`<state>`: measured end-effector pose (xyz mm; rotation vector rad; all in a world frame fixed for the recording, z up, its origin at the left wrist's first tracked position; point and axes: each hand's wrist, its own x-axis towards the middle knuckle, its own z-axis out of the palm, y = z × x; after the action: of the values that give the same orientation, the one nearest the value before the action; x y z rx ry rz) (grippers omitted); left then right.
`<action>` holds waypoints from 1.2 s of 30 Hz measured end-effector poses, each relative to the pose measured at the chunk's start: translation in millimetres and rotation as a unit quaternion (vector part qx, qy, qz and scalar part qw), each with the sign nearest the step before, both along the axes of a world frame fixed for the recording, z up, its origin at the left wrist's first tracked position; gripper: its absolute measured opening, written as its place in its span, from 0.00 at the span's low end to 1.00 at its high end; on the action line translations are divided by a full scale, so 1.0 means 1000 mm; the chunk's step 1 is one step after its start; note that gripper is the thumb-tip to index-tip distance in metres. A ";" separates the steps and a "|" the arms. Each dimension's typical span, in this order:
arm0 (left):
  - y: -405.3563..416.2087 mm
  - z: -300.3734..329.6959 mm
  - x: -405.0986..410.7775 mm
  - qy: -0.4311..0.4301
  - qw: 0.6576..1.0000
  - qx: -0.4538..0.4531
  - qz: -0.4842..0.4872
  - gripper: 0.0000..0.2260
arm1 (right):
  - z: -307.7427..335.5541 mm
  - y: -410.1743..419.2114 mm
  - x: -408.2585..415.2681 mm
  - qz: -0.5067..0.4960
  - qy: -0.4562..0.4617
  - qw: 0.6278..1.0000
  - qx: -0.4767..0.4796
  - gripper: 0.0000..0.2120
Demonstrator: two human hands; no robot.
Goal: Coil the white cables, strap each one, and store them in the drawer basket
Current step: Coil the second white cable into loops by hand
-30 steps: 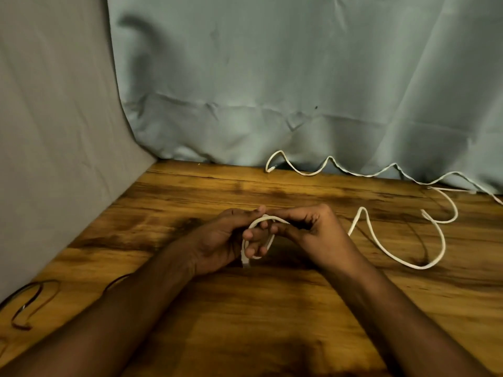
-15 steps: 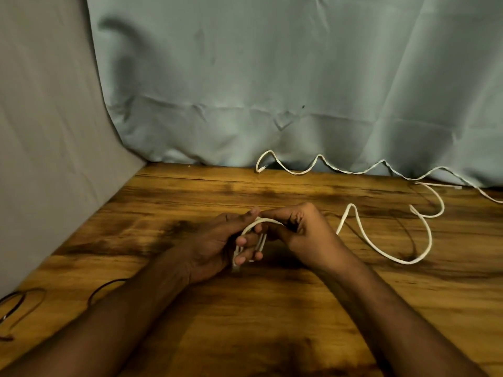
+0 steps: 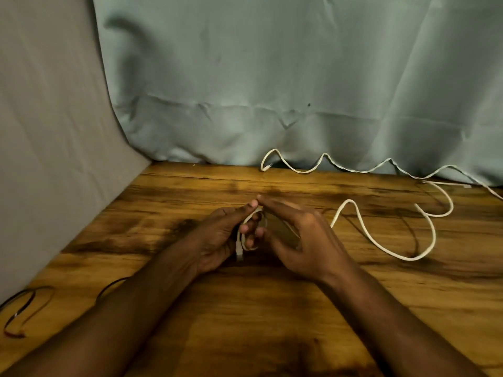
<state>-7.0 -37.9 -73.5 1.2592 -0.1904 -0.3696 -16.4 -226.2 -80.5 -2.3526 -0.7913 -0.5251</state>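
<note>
A white cable (image 3: 381,244) snakes over the wooden table from the right into my hands at the centre. My left hand (image 3: 217,238) pinches a small loop of it, and the plug end hangs just below my fingers. My right hand (image 3: 304,238) rests against the loop with its fingers stretched out towards the left thumb; the cable runs under its palm. A second white cable (image 3: 302,170) lies in waves along the foot of the curtain at the back. No drawer basket is in sight.
A grey-green curtain (image 3: 272,91) hangs behind the table and a grey cloth wall (image 3: 49,159) closes off the left. Thin dark straps (image 3: 24,311) lie at the table's left edge, beside my left forearm.
My right hand's fingers have straightened from a closed pinch on the loop. The loose run of cable has been drawn a little towards my hands.
</note>
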 end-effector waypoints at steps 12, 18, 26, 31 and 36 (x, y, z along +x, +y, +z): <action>0.000 0.006 -0.009 0.007 1.000 0.000 -0.020 0.13 | -0.004 0.007 -0.002 0.016 0.025 0.999 0.022 0.34; -0.007 0.008 -0.015 0.031 0.999 -0.042 -0.002 0.14 | -0.007 0.011 -0.004 0.025 0.061 0.994 0.090 0.32; -0.002 0.010 -0.018 0.020 0.992 -0.104 -0.064 0.16 | -0.009 0.003 -0.001 0.036 0.117 0.977 0.176 0.39; -0.010 0.012 -0.020 0.009 0.994 -0.108 0.012 0.12 | -0.007 0.006 -0.003 0.070 0.131 0.969 0.197 0.40; -0.012 0.016 -0.021 0.003 0.991 -0.128 0.045 0.12 | -0.007 0.012 -0.004 0.083 0.118 0.965 0.218 0.40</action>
<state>-27.8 -50.3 -57.1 1.0086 -0.1691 -0.2625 -20.5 -214.6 -87.1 -1.8798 -0.6746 -0.3014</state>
